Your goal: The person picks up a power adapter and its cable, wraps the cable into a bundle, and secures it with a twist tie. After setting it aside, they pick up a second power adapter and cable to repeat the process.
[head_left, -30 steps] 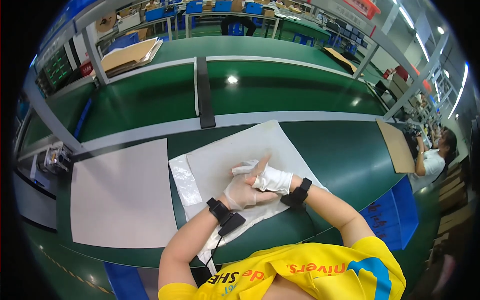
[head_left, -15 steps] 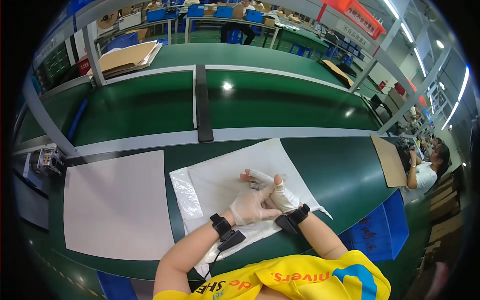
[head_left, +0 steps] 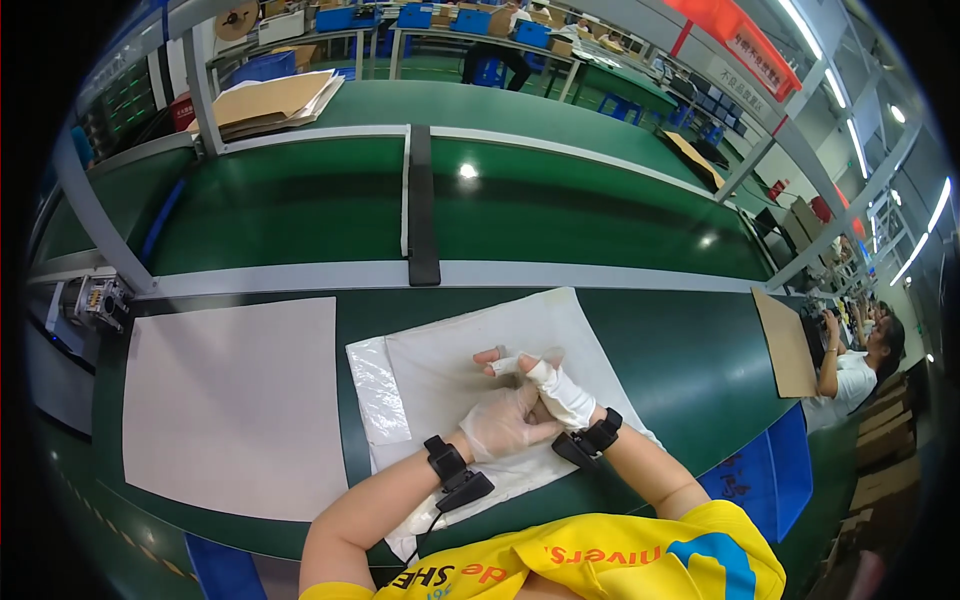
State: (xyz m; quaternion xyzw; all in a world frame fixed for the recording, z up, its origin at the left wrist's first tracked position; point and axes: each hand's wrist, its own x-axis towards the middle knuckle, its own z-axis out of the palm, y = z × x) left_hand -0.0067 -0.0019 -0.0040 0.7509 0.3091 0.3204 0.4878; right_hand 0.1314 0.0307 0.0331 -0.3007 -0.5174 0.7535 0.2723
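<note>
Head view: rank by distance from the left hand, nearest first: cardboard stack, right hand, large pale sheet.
From the left hand:
1. Right hand: just to its right, overlapping it in view.
2. Large pale sheet: on the table to its left.
3. Cardboard stack: upper left, beyond the green belt.

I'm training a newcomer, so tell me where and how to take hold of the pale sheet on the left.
Grip the pale sheet by its near edge, coming from the person's side. It lies flat on the green table, uncovered, with that edge close to the table's near rim. The left hand is nearer, so it probably suits best.
</note>
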